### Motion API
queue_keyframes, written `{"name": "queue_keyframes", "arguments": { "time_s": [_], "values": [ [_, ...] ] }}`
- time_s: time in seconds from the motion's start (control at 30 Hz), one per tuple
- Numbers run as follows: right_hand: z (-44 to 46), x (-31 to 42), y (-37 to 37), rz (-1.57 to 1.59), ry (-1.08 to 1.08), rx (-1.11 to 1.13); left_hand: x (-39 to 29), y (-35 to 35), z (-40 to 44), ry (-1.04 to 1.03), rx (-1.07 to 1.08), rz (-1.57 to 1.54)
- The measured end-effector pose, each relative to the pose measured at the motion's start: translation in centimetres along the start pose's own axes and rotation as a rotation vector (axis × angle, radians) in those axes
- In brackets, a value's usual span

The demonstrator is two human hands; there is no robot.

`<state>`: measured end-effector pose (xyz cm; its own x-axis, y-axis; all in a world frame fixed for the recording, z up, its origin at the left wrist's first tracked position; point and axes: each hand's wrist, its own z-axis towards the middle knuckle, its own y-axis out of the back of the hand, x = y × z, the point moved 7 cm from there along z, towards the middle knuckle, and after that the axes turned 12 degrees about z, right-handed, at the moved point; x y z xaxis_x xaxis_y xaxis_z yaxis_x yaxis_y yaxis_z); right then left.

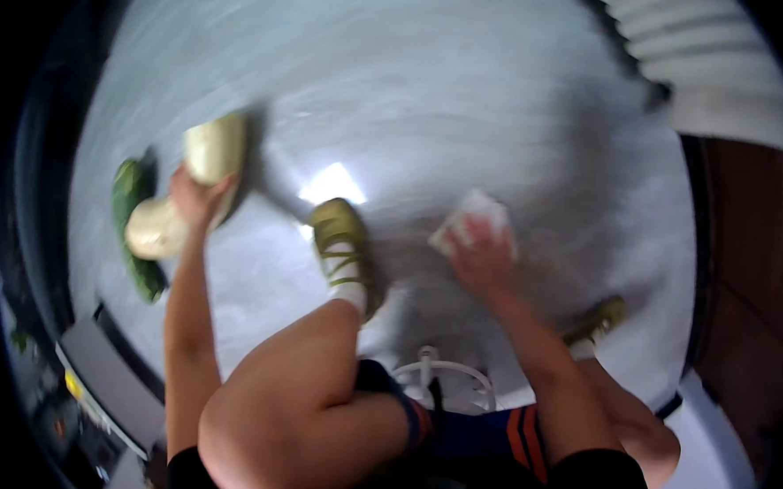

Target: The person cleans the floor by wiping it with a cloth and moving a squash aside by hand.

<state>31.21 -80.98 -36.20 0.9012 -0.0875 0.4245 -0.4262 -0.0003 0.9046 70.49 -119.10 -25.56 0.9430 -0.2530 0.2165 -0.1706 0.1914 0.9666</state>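
On the left, my left hand (197,197) is wrapped around a long, pale cream squash (215,147), gripping it at its middle; I cannot tell whether this is one piece or two. Close beside it on the floor lies a long, mottled green gourd (131,200). My right hand (481,251) presses a white cloth or paper wipe (482,205) against the shiny grey floor (400,77), fingers spread over it. Motion blurs this hand slightly.
My green shoe (335,228) stands between my hands, and the other shoe (602,319) is farther right. A white ring-shaped frame (451,367) is under me. Pale pleated fabric (711,66) hangs at upper right. A grey box-like unit (110,380) stands at lower left.
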Motion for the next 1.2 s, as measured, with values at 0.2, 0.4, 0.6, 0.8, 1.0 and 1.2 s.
{"name": "queue_keyframes", "arguments": {
  "time_s": [0.2,0.4,0.6,0.8,1.0,1.2],
  "values": [
    [1.1,-4.9,2.5,0.165,0.057,0.036,8.3,-6.0,2.7,0.081,0.149,0.192],
    [2.9,-21.9,7.8,-0.097,-0.366,-0.281,13.7,-9.7,5.1,0.037,0.264,-0.012],
    [7.1,-35.6,11.4,-0.124,-0.937,-0.414,10.6,-6.9,4.2,0.131,0.337,0.255],
    [15.6,-29.9,9.1,-0.211,-0.712,-0.311,6.8,-3.7,3.2,0.217,0.393,0.527],
    [19.0,-4.1,-0.3,-0.092,-0.056,-0.015,7.0,-4.8,1.8,0.170,0.193,0.488],
    [6.4,6.5,-4.6,0.213,0.241,-0.114,5.3,-2.3,0.5,-0.061,0.272,0.106]
  ]
}}
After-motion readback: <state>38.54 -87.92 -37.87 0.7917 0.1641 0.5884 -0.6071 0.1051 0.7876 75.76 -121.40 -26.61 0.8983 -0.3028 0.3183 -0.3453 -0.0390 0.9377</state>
